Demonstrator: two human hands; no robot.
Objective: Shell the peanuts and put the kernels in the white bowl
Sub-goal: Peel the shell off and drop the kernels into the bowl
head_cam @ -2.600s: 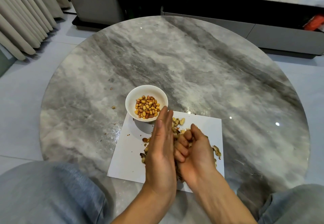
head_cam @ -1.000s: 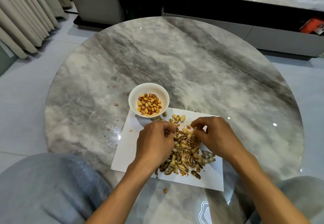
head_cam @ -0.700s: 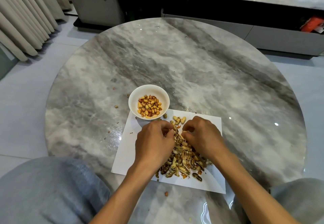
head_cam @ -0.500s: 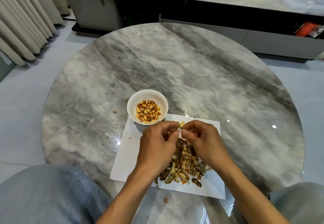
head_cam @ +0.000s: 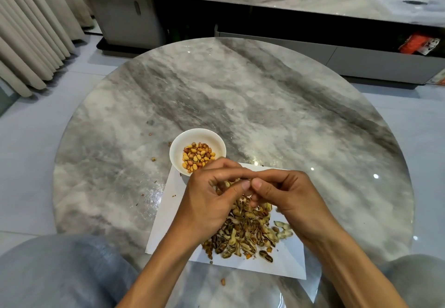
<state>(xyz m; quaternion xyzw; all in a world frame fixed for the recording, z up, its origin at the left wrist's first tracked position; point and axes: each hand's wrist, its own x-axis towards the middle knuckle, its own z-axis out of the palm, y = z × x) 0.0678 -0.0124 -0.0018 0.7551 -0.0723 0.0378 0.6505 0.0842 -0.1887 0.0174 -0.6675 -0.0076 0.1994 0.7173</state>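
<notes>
both hands have lifted off the shell pile and come together since a moment ago, when they were picking low among the shells. left hand (head_cam: 212,201) and right hand (head_cam: 286,195) now meet thumb to thumb above the far end of the pile, fingers curled, pinching a peanut (head_cam: 227,184) between them; only a pale bit of it shows behind the left thumb. white bowl (head_cam: 177,148) sits just beyond the left knuckles, on the far left corner of the white paper (head_cam: 168,213), with a heap of kernels (head_cam: 198,156) inside. pile of empty shells (head_cam: 245,233) lies on the paper under and near the hands, spreading toward the near edge. one loose kernel (head_cam: 223,281) lies on the round marble table (head_cam: 265,105) just past the paper's near edge, and a few crumbs are scattered left of the bowl
</notes>
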